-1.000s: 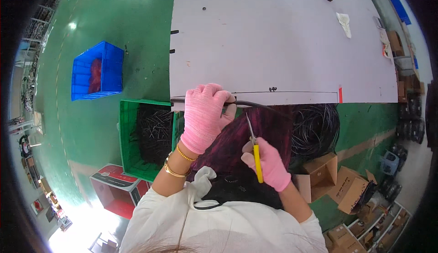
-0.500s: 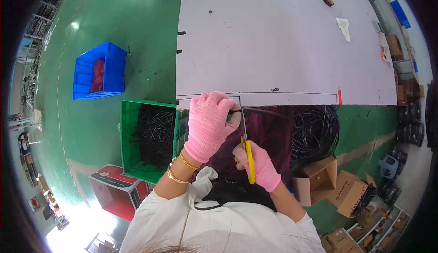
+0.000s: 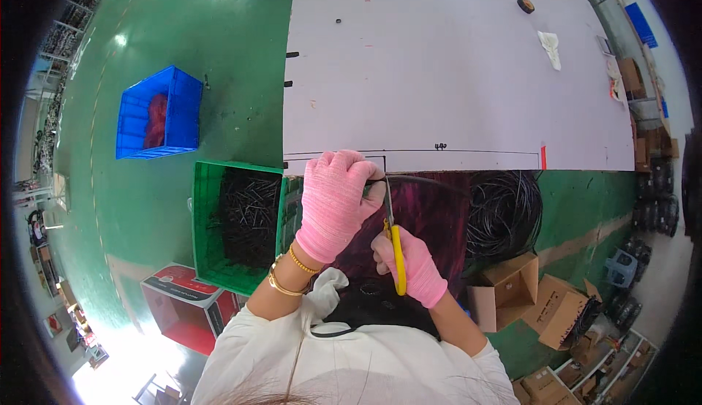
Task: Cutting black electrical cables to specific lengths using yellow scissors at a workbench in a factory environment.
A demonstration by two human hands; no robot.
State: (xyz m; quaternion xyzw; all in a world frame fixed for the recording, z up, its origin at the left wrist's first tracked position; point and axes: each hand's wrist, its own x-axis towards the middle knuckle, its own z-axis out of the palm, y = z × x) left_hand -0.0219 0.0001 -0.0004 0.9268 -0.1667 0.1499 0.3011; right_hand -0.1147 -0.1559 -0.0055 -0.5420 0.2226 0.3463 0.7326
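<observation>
At the table's front edge, my left hand in a pink knit glove is closed, pinching a thin black cable. From my fingertips the cable runs right toward a large loose coil of black cable. My right hand, gloved in pink too, grips yellow-handled scissors. The narrow blades point away from me and reach the cable just right of my left fingertips. Whether the blades have cut into it I cannot tell.
The white table carries drawn black lines and a red mark. Left of me, a green crate holds many short black pieces. A blue crate stands on the floor farther left. Open cardboard boxes sit at the right.
My right hand and the scissors have shifted very slightly left. My left hand keeps its pinch in nearly the same spot, and the whole view has moved a little.
</observation>
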